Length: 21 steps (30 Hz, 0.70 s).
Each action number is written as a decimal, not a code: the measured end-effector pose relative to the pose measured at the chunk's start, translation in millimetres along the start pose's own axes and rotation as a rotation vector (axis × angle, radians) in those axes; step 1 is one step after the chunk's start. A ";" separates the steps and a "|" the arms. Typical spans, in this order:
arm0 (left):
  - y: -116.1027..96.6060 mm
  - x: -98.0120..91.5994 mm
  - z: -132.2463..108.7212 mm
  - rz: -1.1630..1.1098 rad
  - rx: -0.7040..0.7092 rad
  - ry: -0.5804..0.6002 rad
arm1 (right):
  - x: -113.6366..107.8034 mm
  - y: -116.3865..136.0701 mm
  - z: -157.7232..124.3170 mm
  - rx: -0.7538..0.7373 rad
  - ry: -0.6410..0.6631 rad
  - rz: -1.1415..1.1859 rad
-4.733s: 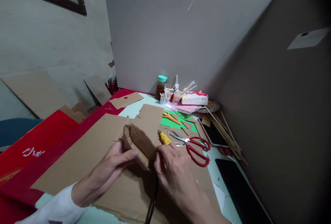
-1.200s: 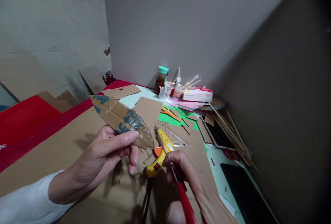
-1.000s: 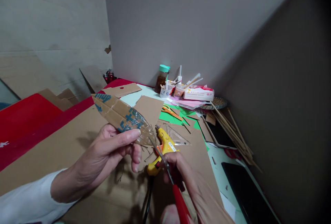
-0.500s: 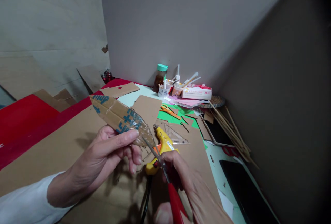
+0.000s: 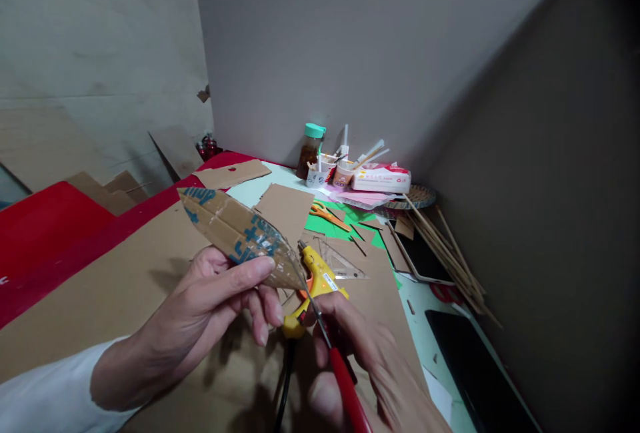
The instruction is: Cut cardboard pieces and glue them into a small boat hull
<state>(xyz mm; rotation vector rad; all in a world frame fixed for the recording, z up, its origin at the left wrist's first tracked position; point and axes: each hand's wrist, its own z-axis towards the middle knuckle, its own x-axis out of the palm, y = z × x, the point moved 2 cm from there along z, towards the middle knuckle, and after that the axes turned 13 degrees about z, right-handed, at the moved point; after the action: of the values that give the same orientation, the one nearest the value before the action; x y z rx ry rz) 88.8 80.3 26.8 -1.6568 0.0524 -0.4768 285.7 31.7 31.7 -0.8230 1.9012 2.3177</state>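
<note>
My left hand (image 5: pixel 220 299) pinches a leaf-shaped piece of cardboard (image 5: pixel 235 226) between thumb and fingers. The piece is brown with blue print, partly covered in shiny tape, and pointed at both ends. In my right hand (image 5: pixel 355 346) is a pair of red-handled scissors (image 5: pixel 345 379), its blades at the right-hand tip of the cardboard and looking closed or nearly so. Just behind the blades a yellow glue gun (image 5: pixel 320 269) lies on the cardboard sheet, partly hidden by my right hand, its black cord running toward me.
Orange scissors (image 5: pixel 330 215), a clear set square (image 5: pixel 343 263) and cardboard scraps lie beyond. Cups (image 5: pixel 343 173), a jar (image 5: pixel 309 153) and a tissue pack (image 5: pixel 381 178) stand at the back. To the right are wooden sticks (image 5: pixel 445 253), a tablet (image 5: pixel 423 256) and a black slab (image 5: pixel 475 366).
The scissor blades have come together along the cardboard's right tip, which now looks sharper. My left hand and the piece have shifted slightly to the right.
</note>
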 end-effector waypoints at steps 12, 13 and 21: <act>1.3 1.7 1.5 -0.009 0.008 -0.015 | 3.6 -5.6 -0.4 -0.016 -0.036 -0.081; 1.7 1.7 1.8 -0.016 0.002 -0.017 | 4.5 -5.7 0.5 -0.016 -0.024 -0.079; 2.1 1.5 3.8 -0.046 -0.014 0.000 | 7.6 -6.5 8.2 -0.079 0.038 -0.068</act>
<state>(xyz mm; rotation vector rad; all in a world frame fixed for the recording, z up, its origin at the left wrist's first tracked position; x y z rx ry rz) 91.9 83.1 25.0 -1.6750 0.0179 -0.5124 278.4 38.6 23.5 -0.9303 1.7761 2.3673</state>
